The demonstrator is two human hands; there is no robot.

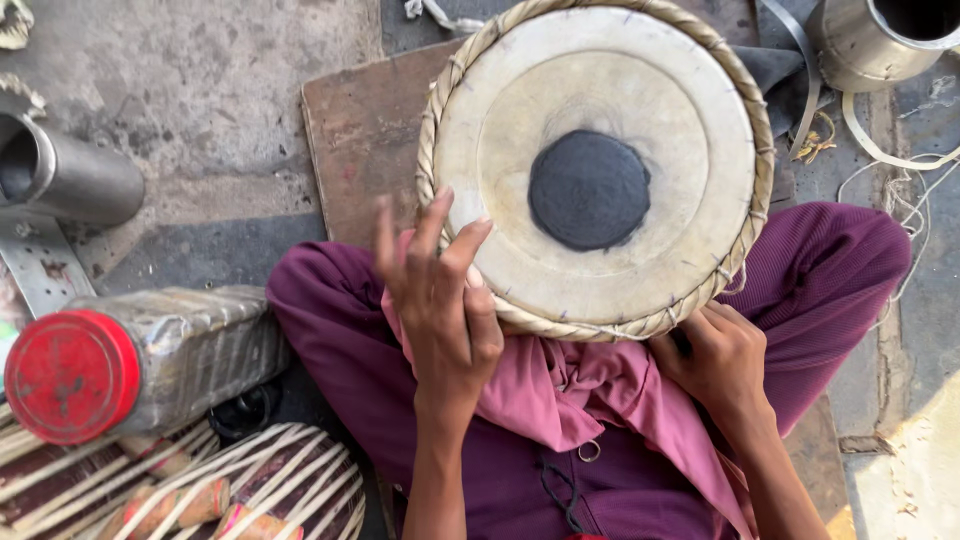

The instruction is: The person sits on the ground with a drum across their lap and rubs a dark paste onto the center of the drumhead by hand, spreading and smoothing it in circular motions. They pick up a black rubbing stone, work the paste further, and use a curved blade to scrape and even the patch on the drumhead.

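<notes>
Drum [596,165] sits tilted in the person's lap, head facing up: pale skin, round black patch at centre, braided straw-coloured ring around the rim. It rests on maroon trousers [830,270] and a bunched pink cloth [590,390].

Left hand [440,290]: open, fingers spread and raised, fingertips at the drum's lower-left rim, gripping nothing.

Right hand [715,355]: fingers curled under the drum's lower-right edge, gripping it from below.

Behind the drum, a flat brown board [365,140] on the concrete floor [200,90]. Left side: clear plastic bottle with red cap [70,375] lying on its side, metal cylinder [65,175] above it. Bottom left: another drum body laced with pale straps [280,490]. Top right: metal vessel [880,35], loose cords beside it.
</notes>
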